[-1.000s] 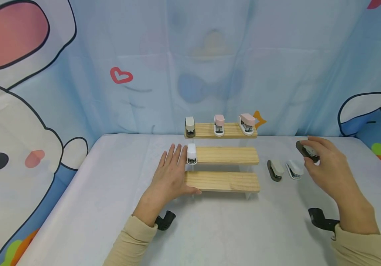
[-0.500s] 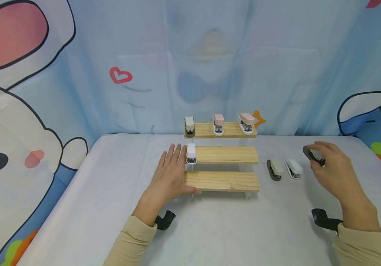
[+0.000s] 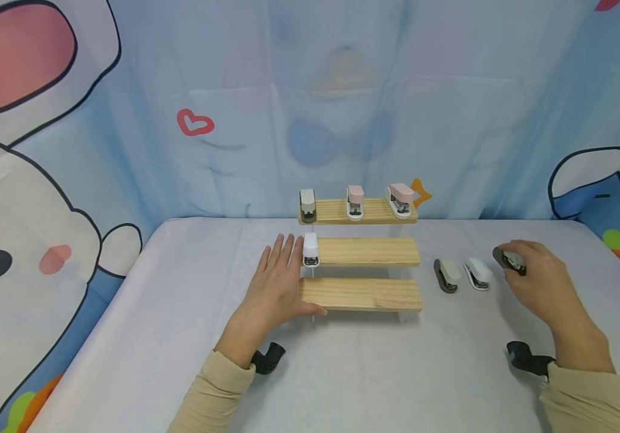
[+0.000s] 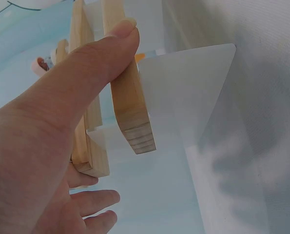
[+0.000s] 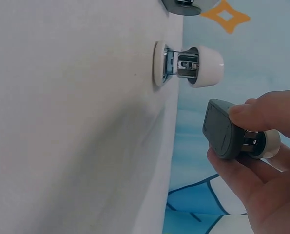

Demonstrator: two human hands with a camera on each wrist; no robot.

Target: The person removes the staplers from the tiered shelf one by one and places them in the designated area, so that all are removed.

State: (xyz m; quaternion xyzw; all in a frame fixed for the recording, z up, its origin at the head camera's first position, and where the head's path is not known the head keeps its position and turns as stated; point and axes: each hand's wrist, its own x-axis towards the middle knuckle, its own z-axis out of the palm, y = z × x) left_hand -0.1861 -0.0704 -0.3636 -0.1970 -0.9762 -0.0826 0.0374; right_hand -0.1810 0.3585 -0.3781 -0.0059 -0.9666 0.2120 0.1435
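My right hand (image 3: 542, 282) pinches a small stapler (image 3: 510, 260), dark grey with a pale top, between thumb and fingers. In the right wrist view this stapler (image 5: 225, 129) is off the table, its dark base facing the camera. My left hand (image 3: 272, 288) lies with straight fingers against the left end of a three-tier wooden display rack (image 3: 361, 294). Its thumb touches the front of a board (image 4: 130, 112) in the left wrist view. On the middle tier, beside those fingers, stands a white stapler (image 3: 311, 250). Left of my right hand stand a white stapler (image 3: 478, 274) and a grey-and-cream one.
The top tier carries a grey-and-white stapler (image 3: 307, 206) and two pink-and-white ones, including a pink stapler (image 3: 400, 199) at the right end. Clear side supports (image 4: 188, 87) hold up the boards. A printed blue curtain (image 3: 234, 150) hangs behind the white-covered table (image 3: 369, 373).
My right hand, still pinching the grey stapler, has shifted slightly right and then lower toward the table, away from the two standing staplers. The left hand has stayed in place.
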